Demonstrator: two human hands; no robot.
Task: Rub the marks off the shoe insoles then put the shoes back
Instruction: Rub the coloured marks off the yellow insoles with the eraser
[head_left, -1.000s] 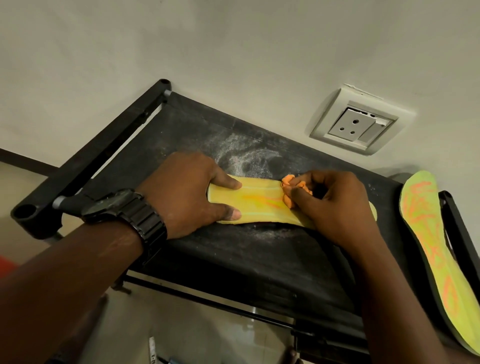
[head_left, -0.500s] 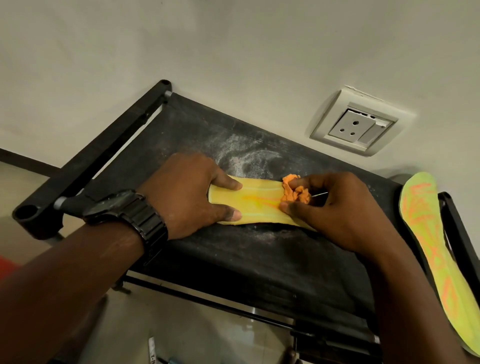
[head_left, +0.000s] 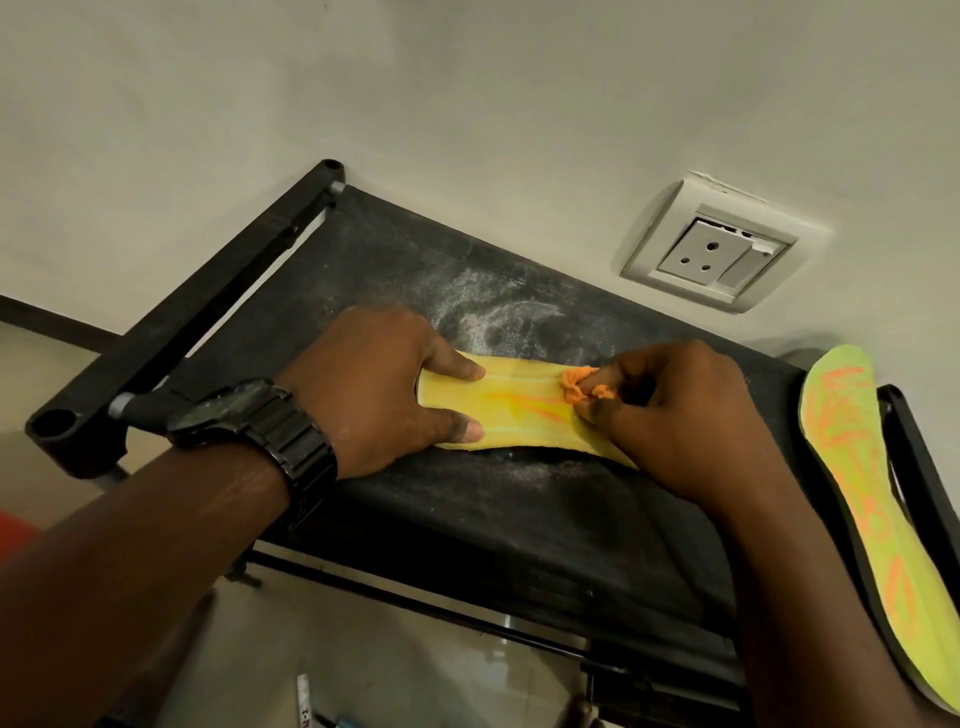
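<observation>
Right hand (head_left: 685, 415) had shifted only slightly since the earlier frames, carrying the orange wad (head_left: 579, 387) a short way across the insole; the left hand (head_left: 374, 395) had not changed position. The right hand's fingertips were bunched together, pinching the crumpled wad and pressing it onto the yellow insole (head_left: 514, 415) at the edge of the orange marks (head_left: 535, 410). Whether the wad was cloth or some other material could not be determined. The left hand lay palm down over the insole's near end, thumb and forefinger spread and pressed flat on its surface; the remaining fingers were hidden. A black wristwatch (head_left: 260, 421) was on the left wrist. The insole lay flat on the black fabric shelf (head_left: 519, 519) of a rack, whose surface showed pale dusty smears. A second insole (head_left: 872, 499), yellow-green with heavy orange marks, lay at the shelf's right end, well apart from both hands. A wall socket (head_left: 711, 254) was fixed above the shelf.
</observation>
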